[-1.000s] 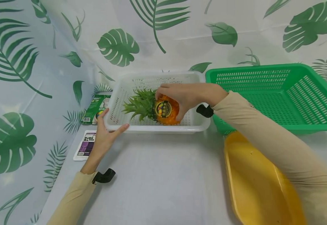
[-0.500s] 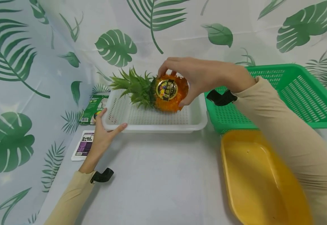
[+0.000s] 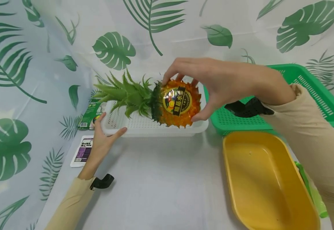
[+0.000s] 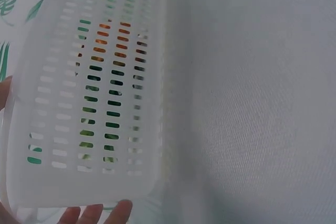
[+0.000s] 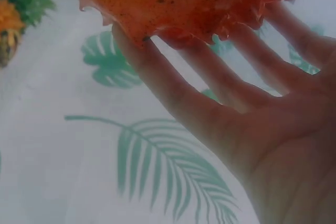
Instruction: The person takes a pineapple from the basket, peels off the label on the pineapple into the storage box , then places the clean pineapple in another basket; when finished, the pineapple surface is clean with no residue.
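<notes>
Up out of the white basket (image 3: pixel 155 131) and nearer the camera came the pineapple (image 3: pixel 148 95), which a second earlier had lain inside it; the right hand (image 3: pixel 215 78) rose with it, while the left hand (image 3: pixel 101 142) stayed at the basket's left end. Now the pineapple hung above the white basket, turned on its side, its leafy crown (image 3: pixel 125 94) pointing toward the basket's left end and its round gold-and-black label (image 3: pixel 177 101) facing the camera.

Gripping the orange body near its base, the right hand had its fingers (image 3: pixel 171 72) on the far side and its thumb (image 3: pixel 204 113) on the near side, so that the fruit sat between them. Its palm stood clear of the spiny surface. The left hand's fingers were spread and fairly straight, touching the white basket around its near left corner, with the thumb on the near rim.

Just left of the white basket lay a green bag (image 3: pixel 87 110) and, nearer the person, a white packet (image 3: pixel 83 151) with a purple label. Just right of it stood a green basket (image 3: pixel 236 120). A yellow tub (image 3: pixel 259 172) rested on the counter (image 3: pixel 167 179) to its near right, and a leaf-patterned cloth (image 3: pixel 178 48) rose behind it.
</notes>
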Demonstrator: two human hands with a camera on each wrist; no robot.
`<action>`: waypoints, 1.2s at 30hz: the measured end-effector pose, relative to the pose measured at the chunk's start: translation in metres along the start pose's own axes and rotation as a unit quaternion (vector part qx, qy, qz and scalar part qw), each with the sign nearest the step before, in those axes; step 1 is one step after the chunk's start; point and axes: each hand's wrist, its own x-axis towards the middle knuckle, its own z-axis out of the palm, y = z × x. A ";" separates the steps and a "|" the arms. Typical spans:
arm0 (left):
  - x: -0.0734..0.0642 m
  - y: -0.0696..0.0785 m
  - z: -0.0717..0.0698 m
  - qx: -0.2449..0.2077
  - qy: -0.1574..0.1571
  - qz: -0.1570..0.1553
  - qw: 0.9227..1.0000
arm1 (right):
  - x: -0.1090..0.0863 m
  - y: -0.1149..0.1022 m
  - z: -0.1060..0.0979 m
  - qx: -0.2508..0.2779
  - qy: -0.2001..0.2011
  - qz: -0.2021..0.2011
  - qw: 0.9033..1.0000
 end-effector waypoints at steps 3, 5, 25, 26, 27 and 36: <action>0.000 0.000 0.000 0.006 0.001 0.003 1.000 | -0.007 -0.004 0.014 0.014 -0.012 -0.015 1.000; 0.000 -0.001 0.000 -0.003 0.000 0.010 1.000 | -0.012 -0.005 0.025 0.032 -0.023 -0.021 0.999; 0.001 -0.003 0.004 -0.036 0.006 0.027 0.999 | -0.049 -0.002 0.111 0.154 -0.120 0.034 0.980; 0.001 -0.003 0.004 -0.035 0.007 0.028 0.999 | -0.050 -0.002 0.114 0.152 -0.122 0.035 0.980; 0.001 -0.003 0.004 -0.035 0.008 0.029 0.999 | -0.050 -0.001 0.117 0.147 -0.123 0.035 0.981; 0.000 -0.003 0.004 -0.029 0.007 0.028 0.999 | -0.055 0.000 0.136 0.103 -0.121 0.039 0.986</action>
